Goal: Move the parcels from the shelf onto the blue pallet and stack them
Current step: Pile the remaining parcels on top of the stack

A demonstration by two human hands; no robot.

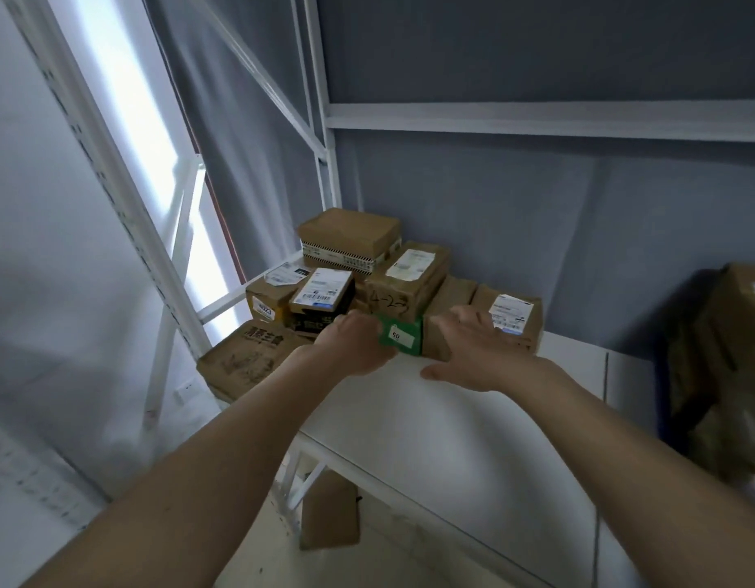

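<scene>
Item: my two arms, seen from the head view, entering below the white shelf point(452, 418).
My left hand point(354, 345): bare, no glove, ring or watch visible.
My right hand point(473, 350): bare likewise.
Forearms: both uncovered up to the frame edge; no sleeve or cuff in sight.

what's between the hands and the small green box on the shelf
Nothing visible. The left hand is already at the green box, its fingers at the box's left edge, and the right hand reaches in open just to its right. A brown parcel marked 4-2-3 sits on top of the green box, though.
</scene>
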